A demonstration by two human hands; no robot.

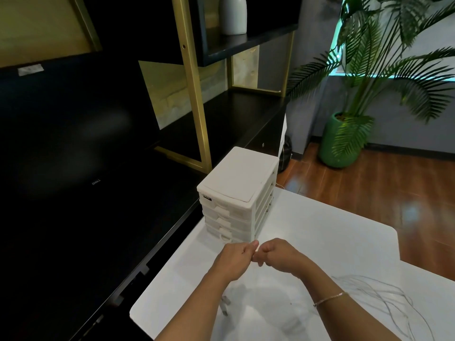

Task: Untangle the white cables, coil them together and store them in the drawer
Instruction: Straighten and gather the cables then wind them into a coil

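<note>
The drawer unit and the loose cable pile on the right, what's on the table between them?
Only bare white table lies between the drawer unit and the cable pile, seen in the head view.

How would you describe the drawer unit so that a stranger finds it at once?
Look at the white table and go to its far left corner. There stands the white plastic drawer unit, a small stack of shallow closed drawers, just beyond both hands. It is the only boxy thing on the table.

A home office or study is suggested: a black shelving unit with gold frame (194, 77) and a white vase (232, 14) at the far side, a potted palm (344, 139) on wooden flooring (369, 188), a dark monitor (61, 156) at left.
</note>
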